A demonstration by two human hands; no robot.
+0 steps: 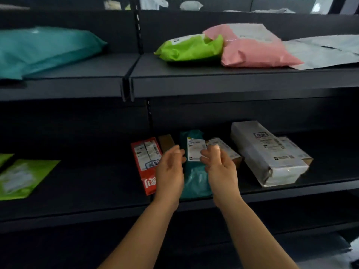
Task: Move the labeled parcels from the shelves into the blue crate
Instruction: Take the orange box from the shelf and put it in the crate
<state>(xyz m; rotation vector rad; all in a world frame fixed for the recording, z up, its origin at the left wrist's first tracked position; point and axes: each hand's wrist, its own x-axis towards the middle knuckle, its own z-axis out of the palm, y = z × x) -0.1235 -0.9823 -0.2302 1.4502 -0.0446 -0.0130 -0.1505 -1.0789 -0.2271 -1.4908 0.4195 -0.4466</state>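
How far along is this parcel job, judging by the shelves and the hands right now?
Nothing shows as finished: the blue crate is out of view. In hand: the left hand and right hand reach either side of the teal parcel on the lower shelf, not clearly gripping it. Still left: the red box, the grey-wrapped box, and above, the green and pink bags.
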